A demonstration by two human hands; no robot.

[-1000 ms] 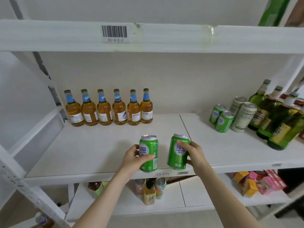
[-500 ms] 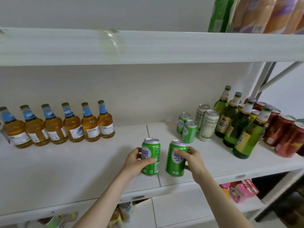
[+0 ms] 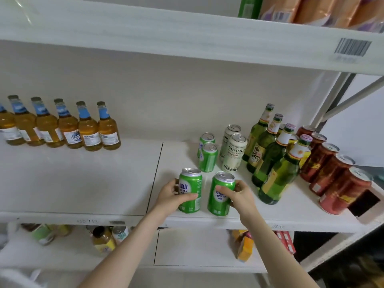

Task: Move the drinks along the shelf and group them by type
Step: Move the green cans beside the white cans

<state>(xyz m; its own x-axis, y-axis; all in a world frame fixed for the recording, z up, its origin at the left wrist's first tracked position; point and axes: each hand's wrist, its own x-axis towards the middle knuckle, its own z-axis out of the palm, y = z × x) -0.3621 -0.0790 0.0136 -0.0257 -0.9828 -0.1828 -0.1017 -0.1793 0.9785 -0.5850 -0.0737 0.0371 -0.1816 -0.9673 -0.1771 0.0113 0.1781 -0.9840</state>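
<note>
White shelf (image 3: 83, 183): two boards, seam near centre; scribbled marks on front lip, illegible.
Amber bottles (image 3: 88, 132): row at 9 o'clock against back wall; blue neck labels, white body labels, print too small to read.
Green glass bottles (image 3: 274, 161): cluster at 3 o'clock; yellow-and-red labels.
Red cans (image 3: 330, 173): row at 4 o'clock; print unreadable.
Cream cans (image 3: 234, 156): two at 1 o'clock, marked "SIDKRO".
Loose green cans (image 3: 207, 159): two, just left of those.
Left green can (image 3: 192, 183), right green can (image 3: 221, 202): silver tops, white oval reading roughly "LAOIHAN"; upright at 6 o'clock by front edge, just apart.
Left hand (image 3: 169, 194): fingers curled round left green can.
Right hand (image 3: 242, 196): fingers curled round right green can.
Barcode sticker (image 3: 352, 46): upper shelf edge, 2 o'clock.
</note>
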